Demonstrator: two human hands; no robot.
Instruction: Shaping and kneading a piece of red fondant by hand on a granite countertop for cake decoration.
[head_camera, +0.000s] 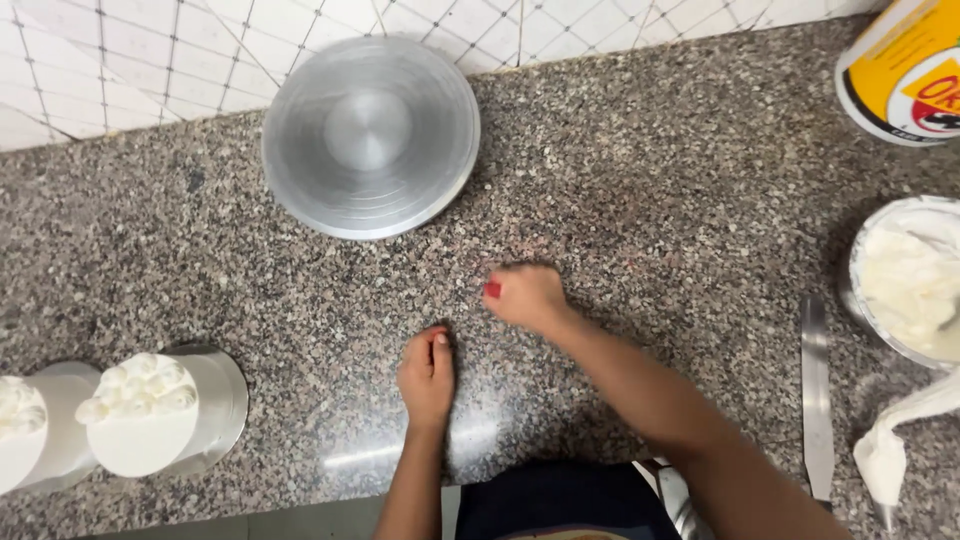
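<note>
My left hand (427, 372) rests on the speckled granite counter (650, 180) near its front edge, fingers curled together, holding nothing I can see. My right hand (525, 296) lies a little further in and to the right, closed in a loose fist with a red thumbnail showing, knuckles on the stone. Beyond both hands stands a round metal turntable (370, 135), bare on top, close to the tiled wall.
Two small white frosted cakes (140, 410) (20, 430) on round metal boards stand at the left front. At the right are a long metal spatula (817, 390), a piping bag (900, 440), a bowl of white cream (910, 280) and a yellow tub (905, 65).
</note>
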